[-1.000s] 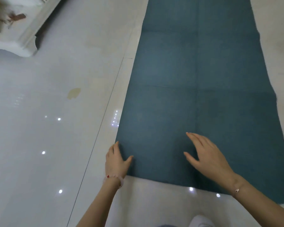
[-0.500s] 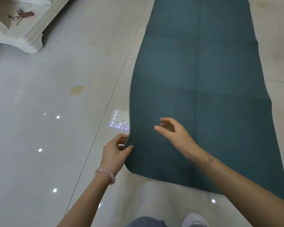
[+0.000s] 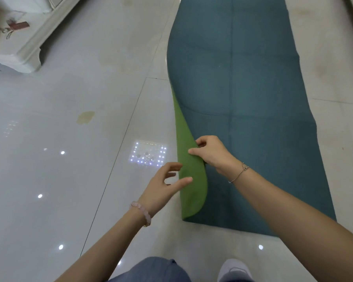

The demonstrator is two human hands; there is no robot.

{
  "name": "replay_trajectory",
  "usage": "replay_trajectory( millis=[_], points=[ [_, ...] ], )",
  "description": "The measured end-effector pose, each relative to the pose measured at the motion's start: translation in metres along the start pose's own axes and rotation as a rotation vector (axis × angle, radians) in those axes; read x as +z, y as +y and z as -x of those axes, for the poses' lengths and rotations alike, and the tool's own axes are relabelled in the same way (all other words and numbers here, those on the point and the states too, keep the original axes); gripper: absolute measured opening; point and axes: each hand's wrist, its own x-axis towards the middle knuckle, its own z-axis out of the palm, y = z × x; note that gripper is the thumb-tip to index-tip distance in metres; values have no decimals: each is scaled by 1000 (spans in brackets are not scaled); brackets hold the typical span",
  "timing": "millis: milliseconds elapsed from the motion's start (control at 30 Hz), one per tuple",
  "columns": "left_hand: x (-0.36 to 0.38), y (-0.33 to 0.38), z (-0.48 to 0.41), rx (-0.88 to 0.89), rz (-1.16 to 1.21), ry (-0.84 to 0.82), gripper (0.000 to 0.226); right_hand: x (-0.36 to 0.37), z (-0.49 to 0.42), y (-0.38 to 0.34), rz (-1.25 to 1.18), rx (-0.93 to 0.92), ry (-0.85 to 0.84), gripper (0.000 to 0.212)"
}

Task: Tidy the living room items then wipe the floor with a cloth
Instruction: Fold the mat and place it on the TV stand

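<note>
Since half a second ago the near left edge of the long teal fabric-topped floor mat [image 3: 253,119] has been lifted and turned over toward 3 o'clock, baring its green underside [image 3: 190,186], which did not show before. The right hand [image 3: 210,153] pinches that turned edge between thumb and curled fingers. The left hand [image 3: 161,186] sits at 9 o'clock of the flap, fingers loosely spread and gripping nothing; whether its thumb touches the green I cannot tell. The mat lies on the glossy pale tiled floor [image 3: 59,190], running from the person's feet at 6 o'clock away toward 12 o'clock. It bends in a soft curve without creasing, so I judge it light and pliable, best taken at the short near end with both hands and rolled or folded. A yellowish stain [image 3: 85,117] marks the tiles at 9 o'clock of the mat, and a white carved furniture base [image 3: 29,51] stands at 10 o'clock. No container shows.
</note>
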Motion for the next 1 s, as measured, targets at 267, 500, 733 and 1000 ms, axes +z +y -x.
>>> replay_trajectory(
  millis=[267,500,733,1000],
  points=[
    [29,5,-71,94,-253,-139,80,-87,17,63,-89,91,185,13],
    [100,15,-116,283,-483,-236,107,-173,35,126,-134,172,416,16],
    [155,19,-142,545,-780,-323,113,-215,41,187,-87,275,608,8],
    [202,21,-162,630,-1211,-468,101,-244,65,238,-50,348,777,28]
  ],
)
